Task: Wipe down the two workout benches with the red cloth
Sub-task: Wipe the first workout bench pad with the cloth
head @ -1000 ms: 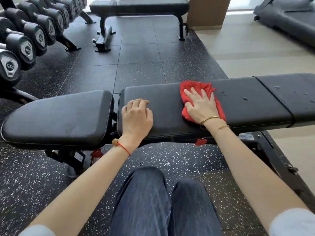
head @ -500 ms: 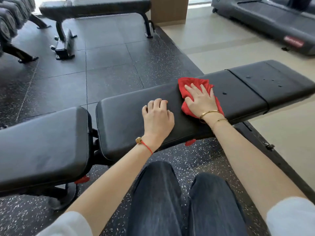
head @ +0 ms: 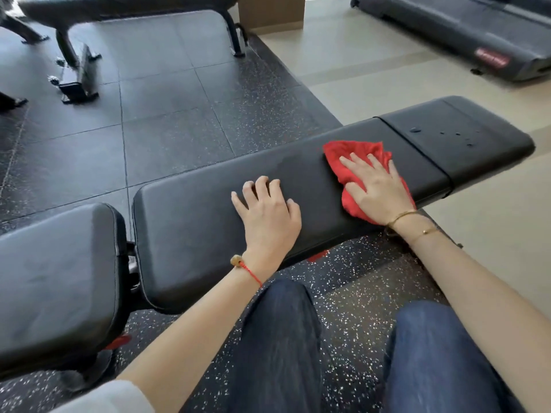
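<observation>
right hand (head: 376, 189) lies flat, fingers straight and spread, pressing the red cloth (head: 357, 158) onto the long middle pad of the near bench (head: 193, 222); left hand (head: 268, 216) rests on the same pad just to its left, fingers bent with the tips on the vinyl, holding nothing. two black benches show: the near one, made of three padded sections end to end, and a far bench (head: 125, 4) at the top left on dark legs. the cloth is bright red, crumpled and bunched, part of it sticking out beyond the fingertips and part under the palm. a few water droplets (head: 416, 130) sit on the end section to the right of the cloth (five or so, small). a treadmill (head: 465, 28) at the top right carries a red label (head: 492, 59), its lettering too blurred to read. two thin gold bracelets (head: 401, 217) circle the right wrist, one red cord bracelet (head: 247, 268) the left.
</observation>
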### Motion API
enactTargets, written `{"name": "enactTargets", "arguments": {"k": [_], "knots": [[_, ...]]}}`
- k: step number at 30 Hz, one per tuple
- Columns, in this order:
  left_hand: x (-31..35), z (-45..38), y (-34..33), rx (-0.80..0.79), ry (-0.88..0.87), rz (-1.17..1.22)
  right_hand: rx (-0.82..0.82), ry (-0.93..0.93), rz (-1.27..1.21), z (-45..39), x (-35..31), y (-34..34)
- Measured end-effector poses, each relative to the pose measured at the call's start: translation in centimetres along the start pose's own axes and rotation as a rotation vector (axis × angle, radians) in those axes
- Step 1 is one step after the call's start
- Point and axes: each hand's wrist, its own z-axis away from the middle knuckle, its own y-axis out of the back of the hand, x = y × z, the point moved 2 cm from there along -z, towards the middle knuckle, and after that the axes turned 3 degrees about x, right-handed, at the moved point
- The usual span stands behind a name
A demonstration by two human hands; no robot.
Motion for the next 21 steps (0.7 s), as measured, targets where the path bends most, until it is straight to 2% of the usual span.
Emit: {"name": "enactTargets", "arguments": {"k": [3,5,10,13,15,17,21], "knots": [[0.2,0.0,-0.1,0.015,0.008,-0.048,-0.044,-0.133,0.001,-3.7,0.9,-0.2],[0.3,-0.1,-0.2,0.033,0.010,-0.084,-0.059,-0.092,-0.007,-6.0,-0.3,-0.8],[0.5,-0.3,-0.5,0.069,0.028,-0.090,-0.079,0.224,-0.035,-5.5,-3.6,-1.7],[0.5,-0.2,-0.3,0.101,0.020,-0.061,-0.072,0.450,-0.059,-2.3,-2.5,-1.3],[0.3,-0.2,-0.2,0.121,0.012,-0.025,-0.077,0.531,-0.090,-1.2,-0.1,-0.8],[0.3,-0.1,-0.2,0.125,0.013,-0.008,-0.082,0.505,-0.094,-2.2,3.4,-0.3],[0.9,0.0,-0.2,0.132,0.034,-0.032,-0.112,0.247,-0.010,-7.7,8.1,-0.2]]}}
